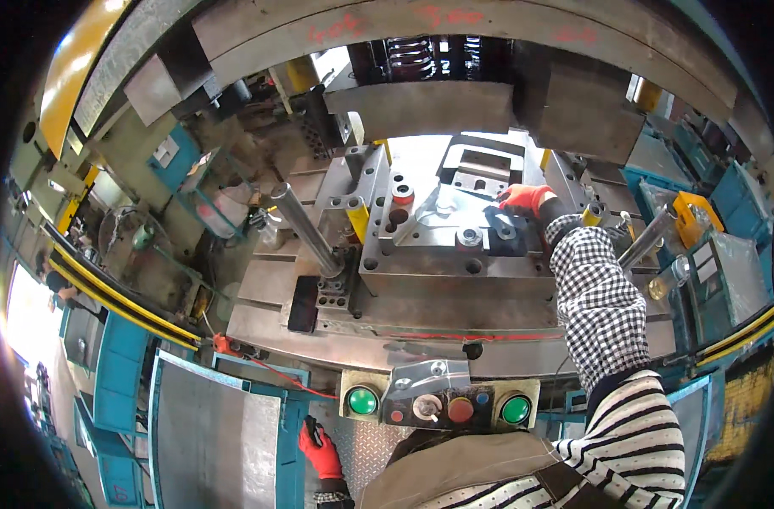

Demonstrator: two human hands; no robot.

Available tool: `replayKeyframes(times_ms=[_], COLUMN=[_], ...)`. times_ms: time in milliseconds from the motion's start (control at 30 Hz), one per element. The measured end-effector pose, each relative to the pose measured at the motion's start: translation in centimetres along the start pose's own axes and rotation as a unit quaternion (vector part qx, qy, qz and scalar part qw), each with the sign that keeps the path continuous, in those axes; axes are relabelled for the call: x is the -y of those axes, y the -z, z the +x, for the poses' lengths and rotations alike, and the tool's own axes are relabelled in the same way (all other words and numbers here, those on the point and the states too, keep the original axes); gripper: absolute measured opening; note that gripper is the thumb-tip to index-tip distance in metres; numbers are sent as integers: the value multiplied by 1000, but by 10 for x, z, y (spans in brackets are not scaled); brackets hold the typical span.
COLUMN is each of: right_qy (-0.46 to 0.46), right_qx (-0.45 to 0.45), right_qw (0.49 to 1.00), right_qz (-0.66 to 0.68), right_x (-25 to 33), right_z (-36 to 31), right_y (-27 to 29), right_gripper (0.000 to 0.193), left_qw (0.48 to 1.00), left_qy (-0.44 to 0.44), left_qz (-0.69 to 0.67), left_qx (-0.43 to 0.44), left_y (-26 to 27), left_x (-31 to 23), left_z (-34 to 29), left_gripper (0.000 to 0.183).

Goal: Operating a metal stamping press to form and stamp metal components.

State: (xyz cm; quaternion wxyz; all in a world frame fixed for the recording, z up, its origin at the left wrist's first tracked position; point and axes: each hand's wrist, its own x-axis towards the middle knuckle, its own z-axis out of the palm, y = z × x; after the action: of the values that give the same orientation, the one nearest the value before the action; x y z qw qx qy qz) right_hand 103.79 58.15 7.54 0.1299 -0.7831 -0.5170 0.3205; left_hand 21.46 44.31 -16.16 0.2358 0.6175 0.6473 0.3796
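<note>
My right hand (527,199), in a red glove, reaches far over the press die (421,257). Its bent fingers close at the right edge of a shiny sheet metal part (444,204) lying on the die. Low at my left side, my left hand (321,451), also red-gloved, hangs beside a blue-framed table. The fingers of that hand are curled; dark patches show at their tips, and whatever they may hold cannot be made out. A similar bent metal part (429,377) rests on top of the control box (442,407) in front of me.
Steel guide posts (306,229) stand at the die's left and right (650,237). The heavy upper die (429,109) hangs above. A black phone (303,304) lies on the press bed. Green buttons (362,400) flank the control box. A grey-topped table (213,433) stands left.
</note>
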Motion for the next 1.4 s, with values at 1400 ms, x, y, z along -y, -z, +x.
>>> replayKeyframes(times_ms=[1400], right_qy=[-104], right_qx=[-266], right_qw=[941], right_qz=[184], right_x=[-148], right_z=[-359], right_y=[-513], right_gripper=[106], left_qw=[942], left_qy=[76], left_qz=[-164], left_qx=[282], left_y=[-118], left_x=[57], left_z=[75], left_gripper=[94])
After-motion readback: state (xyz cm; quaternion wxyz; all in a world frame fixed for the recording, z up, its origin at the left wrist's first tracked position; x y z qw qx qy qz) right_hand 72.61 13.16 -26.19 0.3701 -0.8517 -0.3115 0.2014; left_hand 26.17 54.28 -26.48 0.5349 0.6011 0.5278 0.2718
